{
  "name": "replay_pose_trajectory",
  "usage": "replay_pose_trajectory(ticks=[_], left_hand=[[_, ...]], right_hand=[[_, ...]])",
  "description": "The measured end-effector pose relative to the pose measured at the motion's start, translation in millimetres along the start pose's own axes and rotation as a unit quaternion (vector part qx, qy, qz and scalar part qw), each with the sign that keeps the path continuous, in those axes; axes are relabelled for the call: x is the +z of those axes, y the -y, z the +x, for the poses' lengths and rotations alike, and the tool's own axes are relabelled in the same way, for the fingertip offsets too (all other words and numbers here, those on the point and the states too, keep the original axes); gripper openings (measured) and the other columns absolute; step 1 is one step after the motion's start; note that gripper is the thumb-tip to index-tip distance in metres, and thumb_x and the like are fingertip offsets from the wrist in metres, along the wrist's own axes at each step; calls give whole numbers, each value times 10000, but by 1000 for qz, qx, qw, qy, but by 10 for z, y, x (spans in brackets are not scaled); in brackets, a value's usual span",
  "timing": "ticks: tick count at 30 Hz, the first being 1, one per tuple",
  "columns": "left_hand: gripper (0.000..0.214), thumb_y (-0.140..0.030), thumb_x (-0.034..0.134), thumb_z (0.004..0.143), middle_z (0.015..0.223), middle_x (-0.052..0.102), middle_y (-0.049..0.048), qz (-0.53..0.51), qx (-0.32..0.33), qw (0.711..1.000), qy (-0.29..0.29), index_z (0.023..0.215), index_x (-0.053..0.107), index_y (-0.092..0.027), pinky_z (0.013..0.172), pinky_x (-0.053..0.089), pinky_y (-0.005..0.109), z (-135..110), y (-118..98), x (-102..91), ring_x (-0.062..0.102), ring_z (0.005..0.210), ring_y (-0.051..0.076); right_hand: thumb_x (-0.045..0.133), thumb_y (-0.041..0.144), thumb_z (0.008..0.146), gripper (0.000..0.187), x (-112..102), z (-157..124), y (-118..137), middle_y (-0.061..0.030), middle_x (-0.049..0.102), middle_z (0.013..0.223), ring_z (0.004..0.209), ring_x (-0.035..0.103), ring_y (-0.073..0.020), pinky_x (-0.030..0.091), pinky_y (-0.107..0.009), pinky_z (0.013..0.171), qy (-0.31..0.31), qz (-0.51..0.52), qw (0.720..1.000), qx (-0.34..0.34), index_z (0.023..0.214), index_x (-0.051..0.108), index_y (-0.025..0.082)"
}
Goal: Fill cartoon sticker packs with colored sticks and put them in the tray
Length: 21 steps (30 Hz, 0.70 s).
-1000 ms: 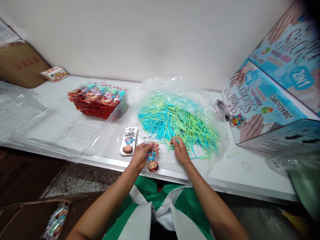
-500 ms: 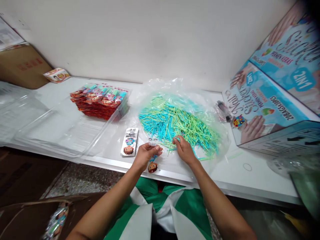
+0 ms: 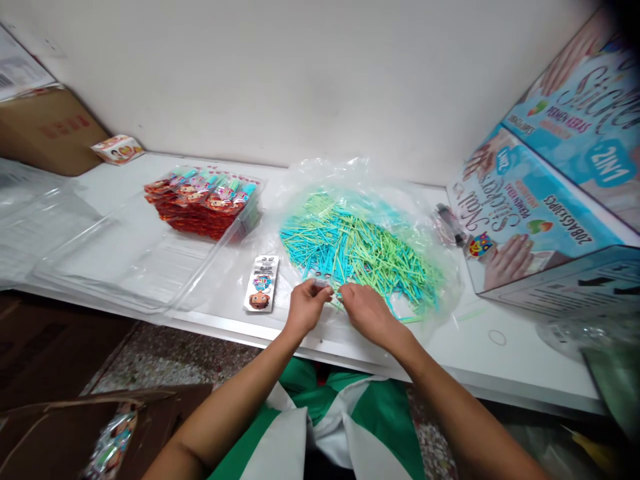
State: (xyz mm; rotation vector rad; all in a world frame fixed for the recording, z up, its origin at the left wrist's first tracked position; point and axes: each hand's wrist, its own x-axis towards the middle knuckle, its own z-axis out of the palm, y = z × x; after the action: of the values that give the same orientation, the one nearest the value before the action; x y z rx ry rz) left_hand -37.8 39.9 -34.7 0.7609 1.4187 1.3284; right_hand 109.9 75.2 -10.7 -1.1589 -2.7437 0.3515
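My left hand (image 3: 309, 308) pinches a small printed clear packet (image 3: 321, 280); its top edge shows above my fingers and the rest is hidden. Close beside it, my right hand (image 3: 369, 315) has its fingers pressed together on a thin stick (image 3: 339, 295), of which only a short end shows. Just beyond both hands lies a heap of thin green and blue plastic sticks (image 3: 357, 240), spread on a clear plastic bag (image 3: 330, 172). To the left of my left hand, a small stack of white cartoon-printed packets (image 3: 261, 283) rests flat on the table.
A clear plastic tray (image 3: 125, 267) holds rows of red cartoon packets (image 3: 200, 217) at its right end. Blue nail-sticker boxes (image 3: 530, 207) stand on the right. A brown carton (image 3: 47, 133) and a small box (image 3: 117, 150) sit at the back left.
My hands have come together, the left moving right and slightly up with the packet. The packet's cartoon lower end, visible before, is now hidden.
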Motion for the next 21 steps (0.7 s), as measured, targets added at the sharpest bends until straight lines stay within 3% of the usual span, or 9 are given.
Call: replay_pose_trajectory(ticks=[2, 3, 7, 9, 11, 15, 21], left_hand=[[169, -251, 746, 611, 642, 665, 55, -33, -39, 998, 37, 675, 646, -131, 623, 465, 280, -2, -21, -37, 629, 595, 181], [196, -255, 762, 590, 643, 670, 64, -46, -55, 996, 49, 676, 649, -119, 616, 470, 287, -15, -36, -54, 631, 581, 183], [247, -268, 791, 551, 646, 679, 86, -60, -67, 993, 77, 674, 659, -99, 604, 477, 283, -96, -98, -62, 635, 574, 186], [252, -277, 783, 568, 680, 685, 92, -68, -68, 991, 89, 692, 657, -98, 595, 474, 270, -125, -121, -46, 633, 573, 176], [260, -298, 760, 608, 722, 691, 89, -81, -68, 989, 102, 748, 656, -105, 563, 456, 241, -137, -139, -39, 623, 549, 148], [326, -353, 708, 677, 765, 697, 85, -99, -90, 981, 136, 902, 669, -120, 504, 417, 206, -135, -151, -60, 597, 507, 112], [252, -322, 754, 621, 760, 704, 113, -75, -100, 985, 116, 731, 705, -101, 688, 487, 281, -142, -85, -75, 638, 661, 176]], right_hand=[[336, 265, 929, 198, -87, -9, -72, -54, 599, 781, 721, 548, -179, 386, -296, 656, -26, 173, 984, 38, 866, 508, 188], [324, 317, 937, 224, -135, -5, -94, -35, 596, 768, 719, 555, -166, 400, -288, 661, -53, 273, 959, 55, 863, 499, 198], [401, 463, 891, 264, -256, 82, -52, 9, 577, 743, 683, 576, -134, 436, -261, 624, -166, 586, 786, 106, 856, 493, 218], [497, 478, 838, 262, -257, 141, 6, 26, 557, 718, 628, 571, -120, 446, -254, 592, -171, 674, 709, 119, 862, 499, 217], [572, 457, 794, 261, -233, 187, 47, 38, 538, 699, 604, 564, -111, 466, -263, 608, -166, 727, 654, 126, 855, 506, 212], [630, 399, 758, 235, -177, 216, 53, 48, 530, 683, 596, 568, -109, 494, -288, 644, -173, 776, 588, 150, 824, 511, 207], [612, 353, 783, 178, -191, 216, 75, 48, 536, 692, 613, 576, -110, 501, -309, 676, -213, 790, 555, 151, 831, 516, 210]])
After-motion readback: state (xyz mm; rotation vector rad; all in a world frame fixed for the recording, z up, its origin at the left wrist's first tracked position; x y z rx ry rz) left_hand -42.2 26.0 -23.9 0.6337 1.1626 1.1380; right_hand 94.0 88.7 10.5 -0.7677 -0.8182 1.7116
